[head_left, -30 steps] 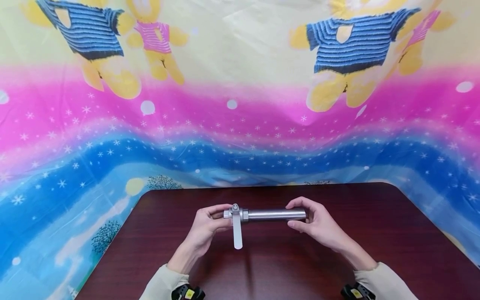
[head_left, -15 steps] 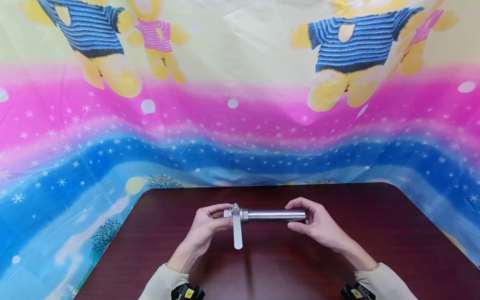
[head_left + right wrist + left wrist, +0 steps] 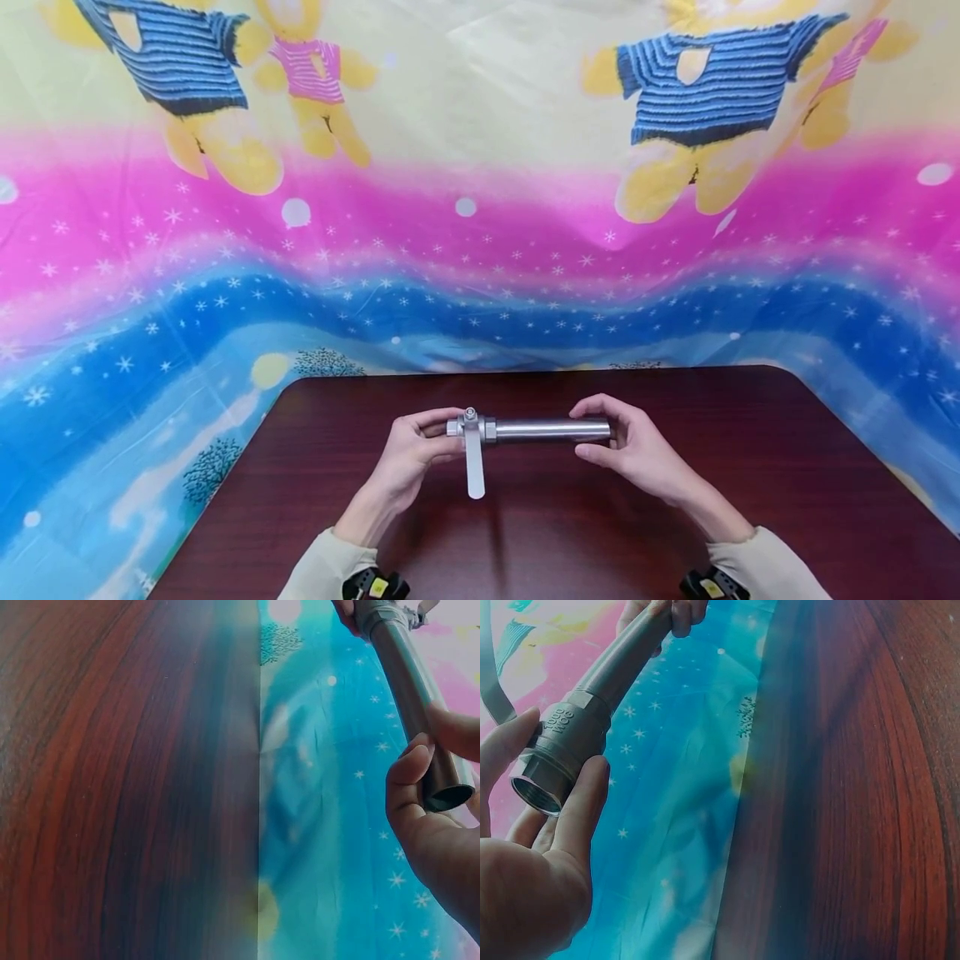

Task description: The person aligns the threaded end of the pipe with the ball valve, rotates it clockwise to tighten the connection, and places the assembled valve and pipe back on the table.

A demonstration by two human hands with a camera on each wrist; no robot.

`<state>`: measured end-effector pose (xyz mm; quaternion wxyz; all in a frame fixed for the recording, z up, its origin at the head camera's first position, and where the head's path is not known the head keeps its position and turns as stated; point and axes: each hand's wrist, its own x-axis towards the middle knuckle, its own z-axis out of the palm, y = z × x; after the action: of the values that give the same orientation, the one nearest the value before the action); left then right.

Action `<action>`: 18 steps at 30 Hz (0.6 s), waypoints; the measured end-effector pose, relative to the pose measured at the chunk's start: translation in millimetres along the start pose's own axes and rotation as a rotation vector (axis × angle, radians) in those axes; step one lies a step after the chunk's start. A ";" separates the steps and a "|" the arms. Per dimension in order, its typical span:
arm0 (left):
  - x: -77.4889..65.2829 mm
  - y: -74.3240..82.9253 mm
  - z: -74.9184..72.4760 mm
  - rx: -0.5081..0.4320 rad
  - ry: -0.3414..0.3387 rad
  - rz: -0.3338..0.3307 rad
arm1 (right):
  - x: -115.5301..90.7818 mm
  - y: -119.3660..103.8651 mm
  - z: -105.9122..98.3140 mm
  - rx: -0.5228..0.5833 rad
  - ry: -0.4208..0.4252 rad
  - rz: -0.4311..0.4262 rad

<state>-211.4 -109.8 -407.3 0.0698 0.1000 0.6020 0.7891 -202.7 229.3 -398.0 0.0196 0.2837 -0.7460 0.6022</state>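
A metal ball valve (image 3: 482,430) and a steel pipe (image 3: 551,430) joined to its right side are held level above the table. The valve's flat lever (image 3: 476,471) points toward me in the head view. My left hand (image 3: 405,462) grips the valve body at its left end, thumb and fingers on opposite sides. In the left wrist view, the hollow threaded end (image 3: 537,785) and raised lettering show. Around the pipe's far right end curl the fingers and thumb of my right hand (image 3: 637,446). The right wrist view shows the pipe's hollow end (image 3: 450,797) beside the palm.
Beneath both hands lies a dark reddish-brown wooden table (image 3: 600,533) with rounded far corners. Behind it hangs a printed cloth (image 3: 480,242) with bears and snowflakes. Black straps with devices (image 3: 377,583) sit at both wrists.
The valve and pipe have shifted very slightly left in the head view over the last half second. Both hands keep their hold, with almost no movement.
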 end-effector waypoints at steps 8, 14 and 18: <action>-0.8 -0.5 -1.5 0.003 0.009 -0.006 | -0.2 -3.1 1.1 -0.059 0.018 0.165; 0.0 -0.3 -1.9 0.002 -0.014 0.010 | -0.9 1.0 2.2 -0.029 0.023 0.090; 0.9 -0.8 -1.2 -0.001 -0.014 0.006 | -1.4 0.6 1.2 -0.036 0.014 0.059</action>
<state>-212.5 -110.5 -408.3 0.0715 0.1073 0.6008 0.7890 -201.4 228.9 -399.3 0.0123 0.2567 -0.7646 0.5910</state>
